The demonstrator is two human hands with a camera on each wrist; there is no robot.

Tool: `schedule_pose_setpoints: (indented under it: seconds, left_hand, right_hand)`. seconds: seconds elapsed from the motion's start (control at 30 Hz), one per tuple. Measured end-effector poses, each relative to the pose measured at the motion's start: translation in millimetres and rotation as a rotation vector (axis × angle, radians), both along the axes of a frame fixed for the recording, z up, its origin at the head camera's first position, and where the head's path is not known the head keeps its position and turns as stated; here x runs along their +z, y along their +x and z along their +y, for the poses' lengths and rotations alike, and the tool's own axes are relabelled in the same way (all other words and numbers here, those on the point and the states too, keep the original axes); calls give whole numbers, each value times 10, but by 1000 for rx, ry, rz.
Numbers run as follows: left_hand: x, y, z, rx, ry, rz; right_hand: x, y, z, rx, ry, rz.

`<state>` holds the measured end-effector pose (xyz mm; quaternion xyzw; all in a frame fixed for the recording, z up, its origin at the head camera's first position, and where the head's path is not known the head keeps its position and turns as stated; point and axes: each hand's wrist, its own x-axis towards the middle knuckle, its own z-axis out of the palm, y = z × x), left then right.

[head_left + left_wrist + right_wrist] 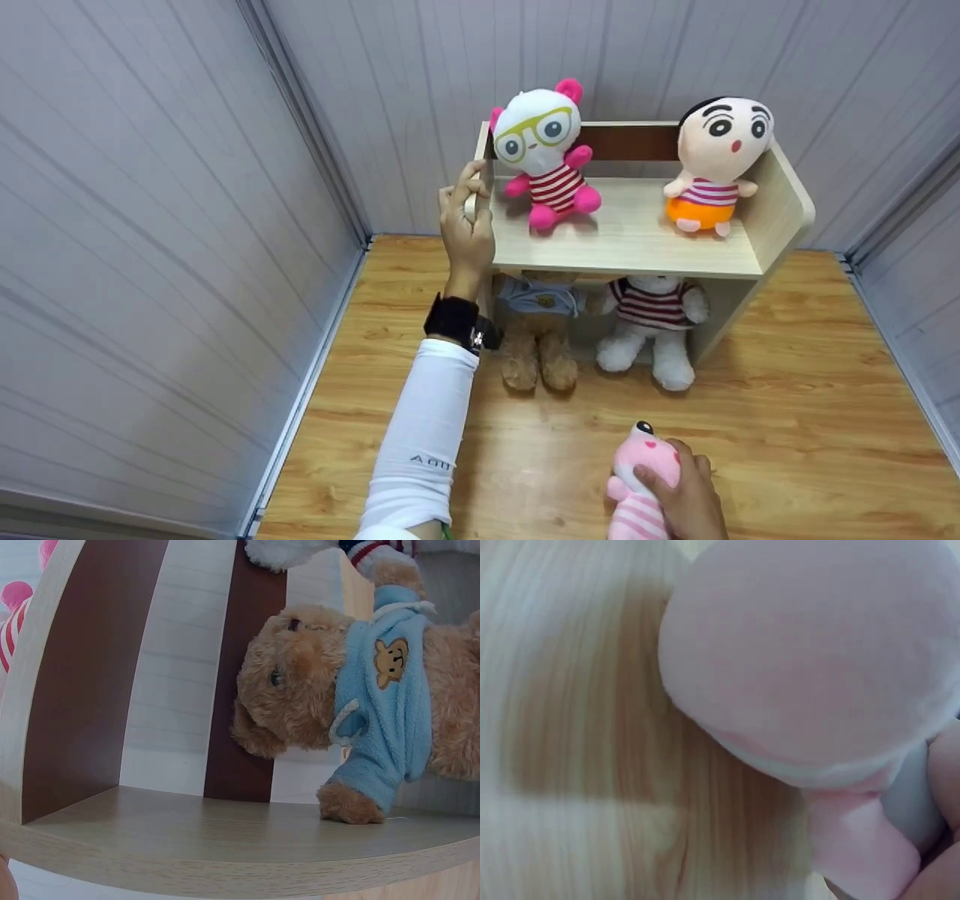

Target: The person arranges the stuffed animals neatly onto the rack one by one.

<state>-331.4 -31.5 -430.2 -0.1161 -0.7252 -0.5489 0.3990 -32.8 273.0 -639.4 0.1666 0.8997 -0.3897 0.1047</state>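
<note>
My left hand [469, 225] grips the left side panel of a small pale wooden shelf [630, 251], fingers curled over its edge. Low at the front, my right hand [694, 495] holds a pink plush toy [641, 517] by its head, the thumb across its face. That toy has a striped body and a dark eye on top, and its pink head [810, 652] fills much of the right wrist view. On the upper board sit a pink-and-white panda plush [555, 187] with yellow glasses, near my left hand, and a boy doll [701, 214] in orange shorts.
Below the upper board stand a brown teddy bear [390, 697] in a blue hoodie and a white plush [652, 307] in a striped sweater. Wood-look floor [825, 420] spreads around the shelf. Grey panel walls [150, 247] rise at the left, back and right.
</note>
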Motion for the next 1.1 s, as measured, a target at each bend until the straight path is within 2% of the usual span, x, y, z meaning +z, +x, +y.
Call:
schedule_pose_setpoints:
  seconds: [0.17,0.43,0.6,0.8,1.1]
  left_hand:
    - [6,2,-3,1,7,-7]
    - [18,9,5,-8,6,-1]
    - [14,17,7,-18,19,-10]
    - [5,11,2,-17,15,13]
    - [0,13,5,-12,12,11]
  right_hand:
    - [38,-17,-4,5,5,31]
    - [76,-20,-16,16,0,129]
    - [132,-55,-21,11,-5,134]
    - [186,-105,-18,-10,-7,179]
    - [276,-158,3,-26,2,169]
